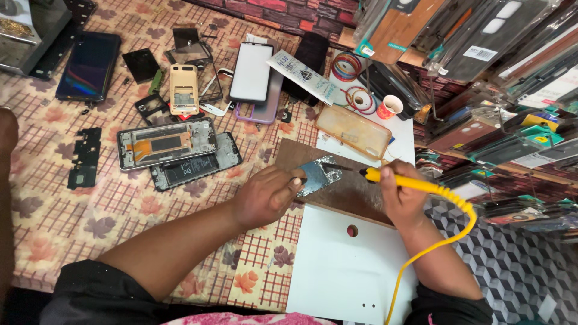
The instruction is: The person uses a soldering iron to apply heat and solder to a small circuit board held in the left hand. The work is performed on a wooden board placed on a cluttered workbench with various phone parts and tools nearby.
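Left hand (265, 195) pins the small circuit board (319, 176) to the brown board (352, 189), centre counter. Right hand (400, 195) fisted round yellow soldering iron (385, 176), tip at board's 3 o'clock edge. I'd judge soldering mid-way; opened phone (167, 143) at 10 o'clock remains unassembled.

The tabletop (72, 210) is covered by a checked cloth printed with autumn leaves. A red brick-patterned wall (289, 12) is seen along the far edge. Racks of packaged phone covers (500, 54) are hung at the right, above a grey cube-patterned surface (518, 265). Even light is cast.
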